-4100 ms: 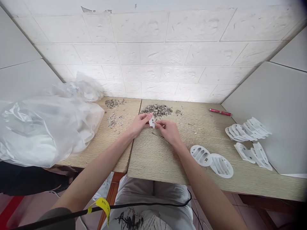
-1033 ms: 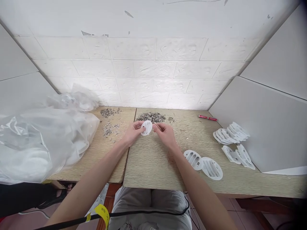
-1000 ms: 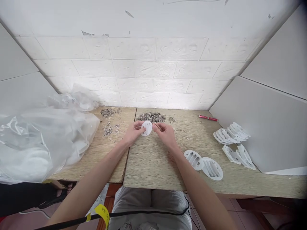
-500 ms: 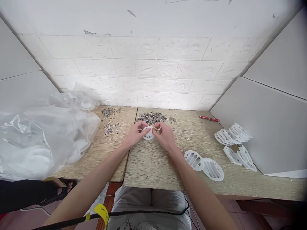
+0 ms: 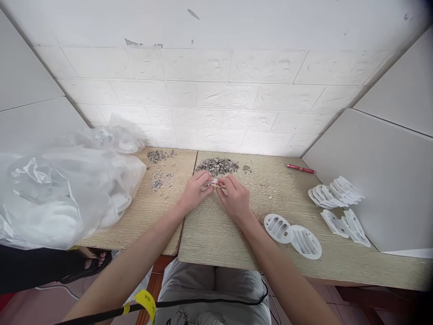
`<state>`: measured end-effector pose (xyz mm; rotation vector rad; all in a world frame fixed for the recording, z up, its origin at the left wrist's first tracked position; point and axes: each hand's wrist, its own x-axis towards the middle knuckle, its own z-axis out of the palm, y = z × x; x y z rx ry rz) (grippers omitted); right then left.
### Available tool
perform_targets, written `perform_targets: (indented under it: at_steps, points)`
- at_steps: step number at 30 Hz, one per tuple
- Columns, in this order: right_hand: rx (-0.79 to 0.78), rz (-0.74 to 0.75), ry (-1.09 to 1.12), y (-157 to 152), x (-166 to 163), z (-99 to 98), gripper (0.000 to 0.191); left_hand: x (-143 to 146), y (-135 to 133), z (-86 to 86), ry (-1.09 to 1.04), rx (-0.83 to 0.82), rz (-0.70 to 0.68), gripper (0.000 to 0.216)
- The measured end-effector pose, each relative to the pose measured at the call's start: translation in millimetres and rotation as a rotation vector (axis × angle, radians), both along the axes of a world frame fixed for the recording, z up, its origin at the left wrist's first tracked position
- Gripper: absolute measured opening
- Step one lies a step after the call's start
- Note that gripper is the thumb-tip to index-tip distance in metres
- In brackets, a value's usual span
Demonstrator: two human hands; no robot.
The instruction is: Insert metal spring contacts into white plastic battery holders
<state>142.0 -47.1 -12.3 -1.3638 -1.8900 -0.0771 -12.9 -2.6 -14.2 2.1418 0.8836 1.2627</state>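
Note:
My left hand [image 5: 196,190] pinches a round white plastic battery holder [image 5: 212,182] by its edge. The holder is tilted nearly edge-on, so its slotted face is hidden. Closed close by, my right hand [image 5: 236,195] grips a thin tan stick [image 5: 220,185] whose tip is at the holder. Whether the right fingertips also touch the holder, I cannot tell. Just behind both hands lies a heap of small metal contact pieces [image 5: 218,166].
Two similar slotted holders [image 5: 306,242] lie overlapping beside my right forearm. Several more stand in rows [image 5: 334,192] by the right panel, near a red pen [image 5: 301,169]. Smaller metal piles [image 5: 157,179] and a large clear plastic bag [image 5: 67,194] are on the left. A person's foot [image 5: 98,262] shows below.
The white holder has been tilted from showing its slotted face to nearly edge-on. Both hands stay together around it, and the camera view has shifted slightly.

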Motion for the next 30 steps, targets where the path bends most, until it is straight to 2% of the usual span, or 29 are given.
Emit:
perform_targets:
  at_steps: [4,8,12,18,22,25,30]
  points:
    - [-0.075,0.073,0.243,7,5,1.2,0.023,2,4,0.7,-0.092,-0.188,-0.019,0.014]
    - [-0.283,0.064,0.355,13,11,4.4,0.022,4,7,-2.1,-0.102,-0.393,-0.061,0.021]
    - [-0.545,0.018,0.378,16,15,6.4,0.023,4,7,-0.6,0.060,-0.425,-0.016,0.019]
    - [-0.888,0.059,0.619,18,15,4.2,0.020,2,4,4.5,0.144,-0.556,0.032,0.010]
    - [-0.944,0.052,0.608,19,14,3.4,0.014,2,6,2.1,0.174,-0.561,0.003,0.009]
    - [-0.944,0.085,0.578,20,16,2.9,0.014,1,8,1.2,0.180,-0.562,-0.039,0.010]
    - [-0.953,0.094,0.552,21,18,4.1,0.019,3,8,2.7,0.207,-0.595,-0.017,0.013]
